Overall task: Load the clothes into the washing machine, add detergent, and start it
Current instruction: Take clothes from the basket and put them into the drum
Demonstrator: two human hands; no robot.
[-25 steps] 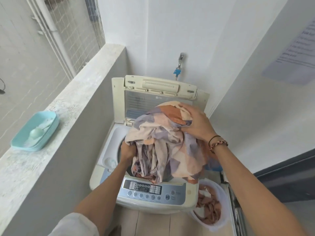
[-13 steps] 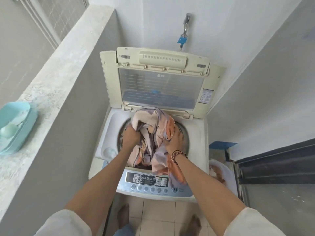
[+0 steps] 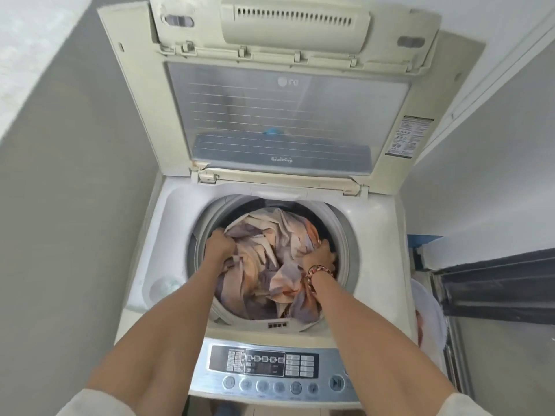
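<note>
A white top-loading washing machine [image 3: 375,235] fills the view, its lid [image 3: 285,109] standing upright at the back. A bundle of patterned cloth [image 3: 270,253], peach, lilac and cream, lies inside the round drum. My left hand [image 3: 219,244] is closed on the cloth at the drum's left side. My right hand [image 3: 319,255], with a braided bracelet on the wrist, grips the cloth at the drum's right side. Both forearms reach down into the opening. The control panel [image 3: 270,370] with its row of buttons runs along the front edge.
A grey half wall [image 3: 75,205] stands tight against the machine's left side. A white wall and a dark door frame [image 3: 495,283] close in on the right. The rim of a white basket [image 3: 429,313] shows low beside the machine's right side.
The cloth bundle went from held high above the machine down into the drum. Both hands followed it in, and my head moved closer over the opening.
</note>
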